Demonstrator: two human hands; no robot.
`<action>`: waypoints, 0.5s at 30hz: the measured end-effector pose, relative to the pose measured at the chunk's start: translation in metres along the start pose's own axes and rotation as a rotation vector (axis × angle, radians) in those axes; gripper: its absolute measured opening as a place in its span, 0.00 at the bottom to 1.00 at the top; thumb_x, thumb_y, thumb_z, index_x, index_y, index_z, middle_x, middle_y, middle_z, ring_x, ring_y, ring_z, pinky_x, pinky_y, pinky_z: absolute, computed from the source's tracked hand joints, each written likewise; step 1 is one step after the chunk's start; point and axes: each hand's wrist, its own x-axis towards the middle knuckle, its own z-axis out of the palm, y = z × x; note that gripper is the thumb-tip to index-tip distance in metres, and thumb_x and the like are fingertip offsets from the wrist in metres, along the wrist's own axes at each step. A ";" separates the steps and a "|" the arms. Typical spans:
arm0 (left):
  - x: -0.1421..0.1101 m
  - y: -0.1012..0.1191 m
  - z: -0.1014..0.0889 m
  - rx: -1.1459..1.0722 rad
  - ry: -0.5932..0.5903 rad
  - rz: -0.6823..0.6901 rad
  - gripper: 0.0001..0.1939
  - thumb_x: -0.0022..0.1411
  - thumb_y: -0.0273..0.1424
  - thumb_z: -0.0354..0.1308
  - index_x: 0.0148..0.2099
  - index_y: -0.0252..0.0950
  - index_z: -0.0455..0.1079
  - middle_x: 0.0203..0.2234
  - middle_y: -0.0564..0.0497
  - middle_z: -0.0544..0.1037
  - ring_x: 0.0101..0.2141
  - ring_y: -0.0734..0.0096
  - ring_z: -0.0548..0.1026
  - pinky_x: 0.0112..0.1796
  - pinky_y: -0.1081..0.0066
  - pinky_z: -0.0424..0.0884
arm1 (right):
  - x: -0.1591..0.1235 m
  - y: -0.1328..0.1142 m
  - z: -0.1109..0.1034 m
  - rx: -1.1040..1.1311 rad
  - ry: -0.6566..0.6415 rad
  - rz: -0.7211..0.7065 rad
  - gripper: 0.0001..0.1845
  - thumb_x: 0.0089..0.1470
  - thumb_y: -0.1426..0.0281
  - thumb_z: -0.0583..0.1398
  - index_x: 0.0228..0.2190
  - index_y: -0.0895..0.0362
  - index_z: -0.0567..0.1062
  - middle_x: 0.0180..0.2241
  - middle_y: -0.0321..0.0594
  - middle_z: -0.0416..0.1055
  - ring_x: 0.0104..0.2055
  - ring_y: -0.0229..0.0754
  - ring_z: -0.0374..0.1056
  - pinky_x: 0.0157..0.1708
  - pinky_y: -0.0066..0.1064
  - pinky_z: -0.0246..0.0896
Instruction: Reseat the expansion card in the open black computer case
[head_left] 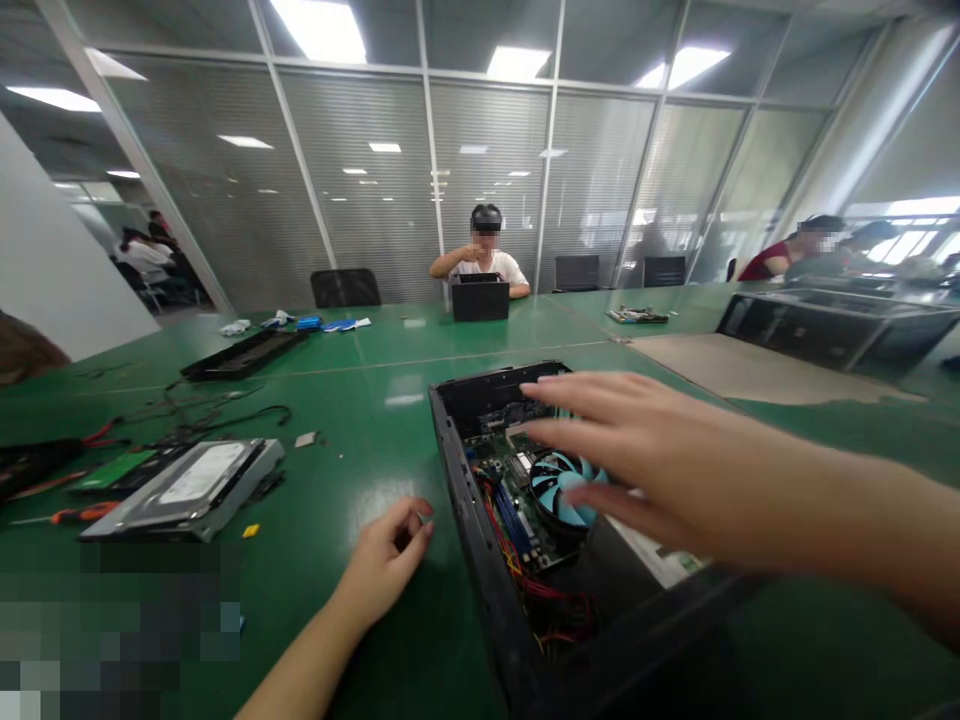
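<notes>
An open black computer case [457, 480] lies on the green table in front of me. Inside it are a fan with light blue blades [559, 485], a green circuit board [491, 450], dark blue memory slots [514, 520] and bundled coloured wires [555, 590]. My right hand [637, 460] is stretched out above the case, fingers apart and empty, partly hiding the fan. Left of the case, my left hand [382, 560] rests on the table with its fingers curled towards the thumb. Anything between those fingertips is too small to make out.
On the left lie a hard drive in a metal bracket [202, 485], an orange screwdriver [86, 513], loose cables [195, 410] and a black panel [244, 355]. A person [510, 268] sits opposite behind another case [480, 298]. Cardboard [735, 365] and a larger case [795, 335] are on the right.
</notes>
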 end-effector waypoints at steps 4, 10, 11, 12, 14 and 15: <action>-0.005 0.010 0.000 0.027 -0.121 0.092 0.08 0.67 0.36 0.51 0.44 0.38 0.64 0.24 0.57 0.68 0.26 0.70 0.69 0.30 0.70 0.64 | 0.081 0.084 0.053 -0.111 -0.343 0.082 0.19 0.58 0.59 0.60 0.47 0.57 0.75 0.42 0.47 0.77 0.42 0.50 0.73 0.40 0.38 0.66; -0.017 0.028 0.005 0.131 -0.120 0.252 0.20 0.55 0.34 0.60 0.49 0.40 0.62 0.35 0.49 0.75 0.31 0.65 0.73 0.33 0.66 0.72 | 0.117 0.135 0.154 -0.302 -0.636 0.075 0.21 0.53 0.69 0.64 0.47 0.65 0.75 0.42 0.58 0.76 0.44 0.55 0.74 0.39 0.40 0.69; -0.019 0.028 0.006 0.144 -0.113 0.268 0.24 0.52 0.33 0.62 0.51 0.40 0.62 0.38 0.48 0.76 0.32 0.63 0.74 0.34 0.64 0.74 | 0.117 0.137 0.162 -0.293 -0.637 0.076 0.21 0.53 0.70 0.63 0.49 0.65 0.74 0.41 0.59 0.77 0.44 0.54 0.75 0.39 0.39 0.69; -0.020 0.027 0.008 0.153 -0.108 0.275 0.28 0.49 0.33 0.64 0.52 0.41 0.62 0.40 0.47 0.76 0.34 0.60 0.75 0.36 0.63 0.75 | 0.116 0.138 0.167 -0.285 -0.626 0.082 0.21 0.54 0.72 0.62 0.49 0.66 0.74 0.41 0.59 0.77 0.43 0.53 0.75 0.40 0.39 0.69; -0.022 0.023 0.011 0.156 -0.092 0.277 0.36 0.45 0.32 0.66 0.58 0.43 0.61 0.43 0.45 0.77 0.37 0.55 0.77 0.38 0.61 0.77 | 0.115 0.142 0.174 -0.276 -0.597 0.087 0.18 0.56 0.74 0.59 0.48 0.66 0.75 0.40 0.59 0.77 0.44 0.52 0.75 0.42 0.38 0.68; -0.023 0.019 0.012 0.154 -0.086 0.277 0.41 0.44 0.32 0.67 0.61 0.44 0.59 0.44 0.44 0.77 0.39 0.54 0.78 0.39 0.61 0.78 | 0.116 0.144 0.176 -0.273 -0.594 0.087 0.15 0.57 0.75 0.58 0.46 0.66 0.77 0.40 0.59 0.77 0.44 0.51 0.75 0.43 0.38 0.68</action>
